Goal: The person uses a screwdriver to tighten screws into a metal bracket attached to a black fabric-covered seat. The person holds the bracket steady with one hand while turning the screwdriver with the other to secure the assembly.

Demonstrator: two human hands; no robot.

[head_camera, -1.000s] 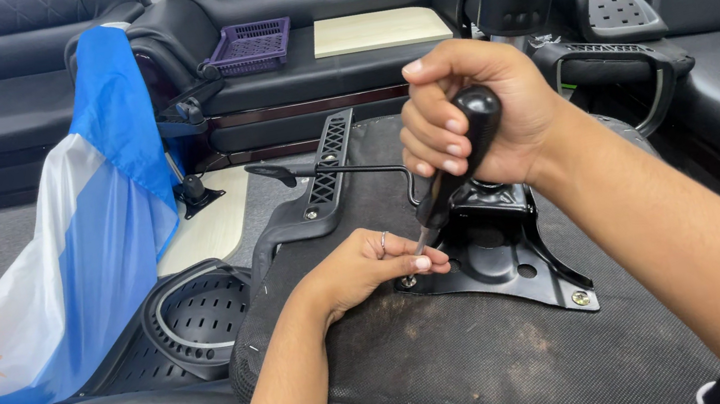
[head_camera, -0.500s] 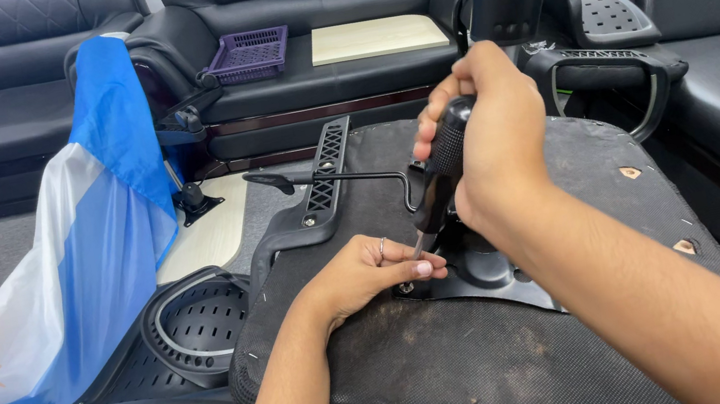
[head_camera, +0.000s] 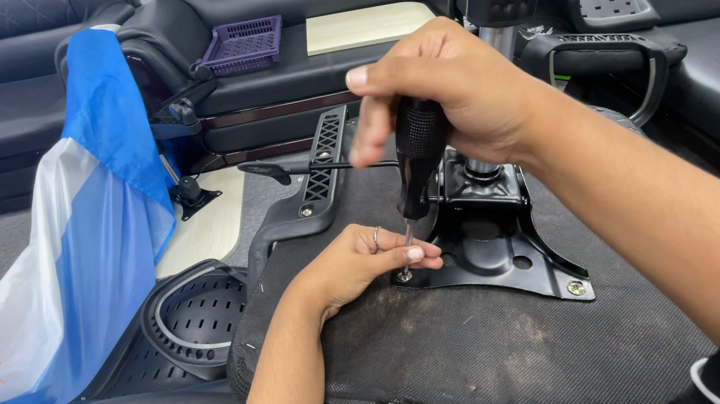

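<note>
Screwdriver [head_camera: 414,173] with the black handle stands almost upright in your right hand [head_camera: 449,92], and your fingers are wrapped tight around the handle. Its thin tip touches a screw [head_camera: 404,275] at the 9 o'clock corner of the black metal plate [head_camera: 497,252]. Your left hand [head_camera: 356,262] rests on the dark seat bottom [head_camera: 467,361], fingers close together, pinching beside the tip. 1 more screw [head_camera: 577,288] sits at the plate's 4 o'clock corner.

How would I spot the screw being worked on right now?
Find the black metal mounting plate on the upturned black fabric chair seat. At its near-left corner, under the black-handled screwdriver, sits the silver screw, pinched by the left hand; the right corner's screw stands untouched.
</note>
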